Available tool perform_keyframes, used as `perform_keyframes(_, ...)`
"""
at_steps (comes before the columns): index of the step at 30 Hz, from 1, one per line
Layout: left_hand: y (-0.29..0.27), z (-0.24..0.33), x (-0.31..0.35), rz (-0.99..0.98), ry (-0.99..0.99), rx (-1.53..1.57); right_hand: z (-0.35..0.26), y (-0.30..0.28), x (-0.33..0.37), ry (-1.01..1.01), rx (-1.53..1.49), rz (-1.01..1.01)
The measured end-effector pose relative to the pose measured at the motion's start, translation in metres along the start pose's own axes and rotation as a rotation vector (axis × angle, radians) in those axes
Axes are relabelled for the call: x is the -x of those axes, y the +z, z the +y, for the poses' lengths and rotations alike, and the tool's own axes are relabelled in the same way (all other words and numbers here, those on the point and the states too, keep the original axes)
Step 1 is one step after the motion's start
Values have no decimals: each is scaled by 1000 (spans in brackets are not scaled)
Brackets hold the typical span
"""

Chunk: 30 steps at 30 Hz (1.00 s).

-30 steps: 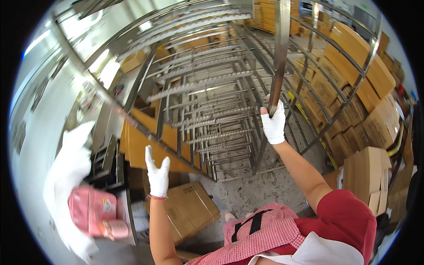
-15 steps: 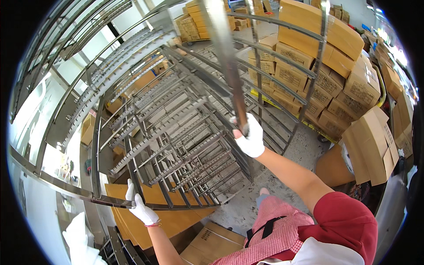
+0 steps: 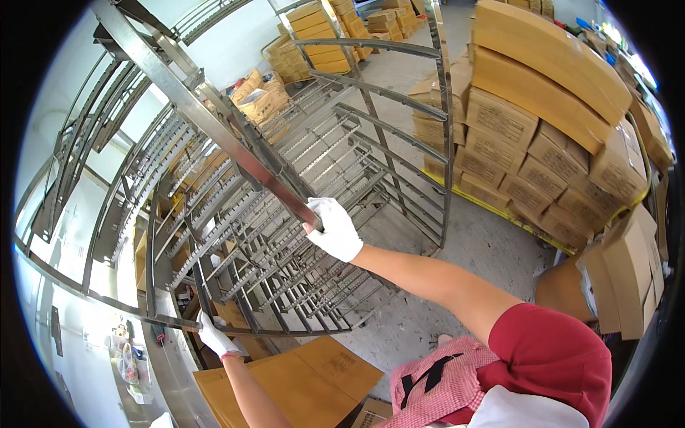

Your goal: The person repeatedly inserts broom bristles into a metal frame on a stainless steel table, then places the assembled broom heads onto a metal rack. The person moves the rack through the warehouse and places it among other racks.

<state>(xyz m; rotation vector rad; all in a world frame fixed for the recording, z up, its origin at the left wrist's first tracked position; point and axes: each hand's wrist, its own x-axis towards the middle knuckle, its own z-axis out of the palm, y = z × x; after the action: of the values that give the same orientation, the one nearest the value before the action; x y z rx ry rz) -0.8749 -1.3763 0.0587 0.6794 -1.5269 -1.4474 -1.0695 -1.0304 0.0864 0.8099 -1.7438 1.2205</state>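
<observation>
Right gloved hand (image 3: 334, 231): curled tight, our arm (image 3: 435, 282) outstretched
Left gloved hand (image 3: 215, 336): curled, our forearm (image 3: 251, 396) slanting leftward

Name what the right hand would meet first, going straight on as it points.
The right hand would first meet the metal post it grips; beyond it, depth is hard to judge.

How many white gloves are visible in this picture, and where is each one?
2: one on the right hand, gripping a metal post; one on the left hand, at the rack's curved rail. Neither is fully hidden.
</observation>
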Motion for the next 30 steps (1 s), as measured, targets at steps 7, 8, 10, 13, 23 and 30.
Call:
perform_keyframes(7,90,-19,-121,45,-94,23,107,92,-88,-108,50,-55)
perform_keyframes(8,106,-13,-126,17,-86,74,123,102,-98,2,9,-98)
perform_keyframes(10,142,-15,-141,-121,-58,195,148,107,-122,56,-46,-67)
perform_keyframes(13,214,-40,-151,-213,-124,240,237,125,-132,227,43,19)
perform_keyframes(23,427,-23,-143,-795,130,34,233,205,-181,28,-277,-447)
perform_keyframes(30,526,-46,-252,-1095,591,-260,346,219,-242,748,-762,-65)
